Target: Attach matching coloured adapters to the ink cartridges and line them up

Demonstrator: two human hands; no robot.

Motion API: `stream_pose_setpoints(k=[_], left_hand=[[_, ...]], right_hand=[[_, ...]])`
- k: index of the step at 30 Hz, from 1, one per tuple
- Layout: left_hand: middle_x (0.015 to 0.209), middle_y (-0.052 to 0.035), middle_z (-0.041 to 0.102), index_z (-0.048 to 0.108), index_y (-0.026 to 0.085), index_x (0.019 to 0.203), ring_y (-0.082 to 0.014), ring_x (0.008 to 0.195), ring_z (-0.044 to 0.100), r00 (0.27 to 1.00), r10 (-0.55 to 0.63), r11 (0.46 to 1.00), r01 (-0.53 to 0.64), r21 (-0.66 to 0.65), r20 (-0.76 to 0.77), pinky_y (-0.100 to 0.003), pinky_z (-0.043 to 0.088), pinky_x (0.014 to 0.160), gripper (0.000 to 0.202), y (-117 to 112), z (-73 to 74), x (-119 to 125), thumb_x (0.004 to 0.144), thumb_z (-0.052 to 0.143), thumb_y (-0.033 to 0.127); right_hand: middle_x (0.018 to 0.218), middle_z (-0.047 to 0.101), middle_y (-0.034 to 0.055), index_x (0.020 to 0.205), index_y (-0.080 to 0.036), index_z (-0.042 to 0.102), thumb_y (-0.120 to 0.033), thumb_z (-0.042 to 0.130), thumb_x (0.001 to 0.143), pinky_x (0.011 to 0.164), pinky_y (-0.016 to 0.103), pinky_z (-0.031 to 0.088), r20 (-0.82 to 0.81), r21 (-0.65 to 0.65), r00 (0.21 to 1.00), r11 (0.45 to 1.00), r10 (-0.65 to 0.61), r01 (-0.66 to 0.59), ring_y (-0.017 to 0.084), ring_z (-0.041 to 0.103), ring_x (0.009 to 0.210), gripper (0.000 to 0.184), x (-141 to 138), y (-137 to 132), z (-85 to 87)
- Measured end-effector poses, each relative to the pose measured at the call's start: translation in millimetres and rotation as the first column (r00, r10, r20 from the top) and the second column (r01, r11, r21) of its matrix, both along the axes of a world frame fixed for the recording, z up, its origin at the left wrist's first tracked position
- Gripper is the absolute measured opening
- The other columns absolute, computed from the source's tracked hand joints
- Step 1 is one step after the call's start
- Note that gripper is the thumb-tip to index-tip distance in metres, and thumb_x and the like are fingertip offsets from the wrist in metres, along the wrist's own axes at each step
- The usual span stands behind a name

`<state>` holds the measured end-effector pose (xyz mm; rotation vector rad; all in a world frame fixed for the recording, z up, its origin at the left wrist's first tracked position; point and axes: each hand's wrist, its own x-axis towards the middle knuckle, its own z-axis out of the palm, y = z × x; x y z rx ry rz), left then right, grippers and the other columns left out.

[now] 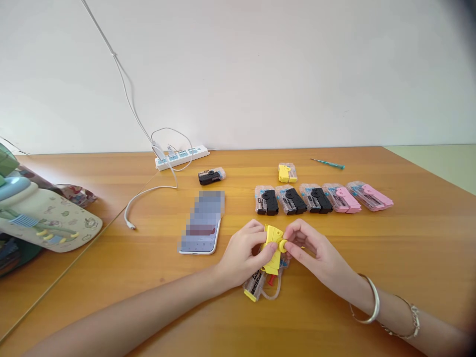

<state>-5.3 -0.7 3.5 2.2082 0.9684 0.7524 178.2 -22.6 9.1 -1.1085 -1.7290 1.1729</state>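
A yellow and clear toy water gun (272, 248) is held just above the near middle of the table, its clear printed part and red trigger hanging down below the yellow part. My left hand (245, 250) grips it, thumb across the yellow face and fingers behind. At its right side, my right hand (316, 250) pinches a small round yellow knob (283, 245) between thumb and fingertips. The knob touches the yellow part; whether it is fixed there I cannot tell. My left fingers hide part of the gun.
Behind my hands lies a row of folded water guns, black ones (293, 200) and pink ones (374, 197). Further back are a yellow one (287, 172), a black one (211, 175) and a screwdriver (329, 163). Left are a phone (201, 233), power strip (182, 157), white cable (148, 191) and cream bag (70, 223).
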Motion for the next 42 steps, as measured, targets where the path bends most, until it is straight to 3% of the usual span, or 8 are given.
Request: stream_pose_setpoints(k=[7, 14, 20, 24, 27, 31, 37, 42], left_hand=[[0.062, -0.0019, 0.053, 0.05, 0.018, 0.06, -0.017, 0.072, 0.043, 0.998, -0.053, 0.997, 0.051, 0.05, 0.038, -0.028, 0.039, 0.066, 0.029, -4, 0.2, 0, 0.085, 0.045, 0.033], [0.06, -0.001, 0.051, 0.049, 0.018, 0.06, -0.0159, 0.07, 0.042, 0.993, -0.093, 0.995, 0.09, 0.035, 0.067, -0.027, 0.038, 0.066, 0.026, -2, -0.4, 1, 0.084, 0.046, 0.027], [0.061, -0.0012, 0.05, 0.046, 0.018, 0.057, -0.0161, 0.07, 0.041, 0.993, -0.106, 0.993, 0.103, 0.055, 0.06, -0.028, 0.037, 0.067, 0.028, -2, -2.8, 2, 0.083, 0.046, 0.027], [0.064, -0.0023, 0.053, 0.056, 0.018, 0.065, -0.0171, 0.073, 0.043, 0.993, -0.087, 0.996, 0.086, 0.013, 0.075, -0.029, 0.038, 0.07, 0.028, -2, -0.1, 0, 0.087, 0.043, 0.029], [0.065, -0.0024, 0.056, 0.061, 0.018, 0.072, -0.0176, 0.075, 0.045, 0.995, -0.047, 0.998, 0.05, -0.032, 0.086, -0.029, 0.038, 0.072, 0.03, -1, 1.6, -1, 0.089, 0.04, 0.031], [0.07, -0.0021, 0.056, 0.06, 0.017, 0.074, -0.0166, 0.075, 0.045, 0.996, 0.022, 0.995, -0.014, -0.099, 0.086, -0.026, 0.039, 0.067, 0.029, 0, 1.7, -1, 0.091, 0.042, 0.033], [0.072, -0.0011, 0.057, 0.061, 0.018, 0.074, -0.0165, 0.079, 0.045, 0.992, 0.028, 0.996, -0.018, -0.083, 0.126, -0.025, 0.04, 0.07, 0.022, 2, -0.6, -1, 0.087, 0.053, 0.034], [0.079, -0.0022, 0.062, 0.068, 0.02, 0.077, -0.0175, 0.083, 0.046, 0.984, -0.009, 1.0, 0.012, -0.014, 0.18, -0.028, 0.042, 0.075, 0.015, 2, -2.2, -2, 0.082, 0.062, 0.033]], right_hand=[[0.074, 0.058, -0.0005, 0.084, -0.022, 0.047, -0.028, 0.046, 0.087, 0.059, 0.026, 0.048, 0.094, 0.052, 0.996, 0.999, 0.005, -0.01, 0.013, 0.056, 0.065, 0.006, -4, -7, 2.4], [0.064, 0.054, -0.003, 0.07, -0.022, 0.042, -0.026, 0.043, 0.088, 0.056, 0.024, 0.039, 0.279, 0.182, 0.96, 0.98, 0.027, -0.08, 0.012, 0.049, 0.058, 0.019, -2, -9, 1.1], [0.062, 0.051, -0.004, 0.068, -0.022, 0.038, -0.026, 0.041, 0.089, 0.054, 0.024, 0.037, 0.297, 0.197, 0.955, 0.977, 0.025, -0.087, 0.011, 0.045, 0.056, 0.022, -4, -10, 1.9], [0.064, 0.054, -0.0028, 0.075, -0.022, 0.046, -0.032, 0.035, 0.093, 0.056, 0.024, 0.041, 0.316, 0.167, 0.947, 0.978, 0.064, -0.122, 0.012, 0.05, 0.058, 0.022, 6, 0, 7.2], [0.07, 0.061, -0.0016, 0.085, -0.023, 0.049, -0.031, 0.038, 0.091, 0.055, 0.025, 0.041, 0.474, 0.213, 0.88, 0.974, -0.039, -0.071, 0.014, 0.057, 0.062, 0.015, 22, 14, 11.8], [0.069, 0.062, -0.0035, 0.087, -0.024, 0.048, -0.033, 0.048, 0.085, 0.052, 0.025, 0.038, 0.669, 0.32, 0.701, 0.947, -0.249, 0.031, 0.015, 0.059, 0.061, 0.009, 42, 30, 17.8], [0.073, 0.063, -0.0022, 0.082, -0.024, 0.052, -0.038, 0.053, 0.081, 0.051, 0.025, 0.036, 0.813, 0.101, 0.582, 0.988, -0.015, -0.116, 0.016, 0.059, 0.063, 0.014, 47, 33, 18.6], [0.074, 0.065, -0.0015, 0.074, -0.023, 0.055, -0.032, 0.051, 0.083, 0.057, 0.028, 0.039, 0.757, 0.097, 0.653, 0.988, 0.005, -0.12, 0.017, 0.059, 0.067, 0.013, 41, 34, 13.5]])
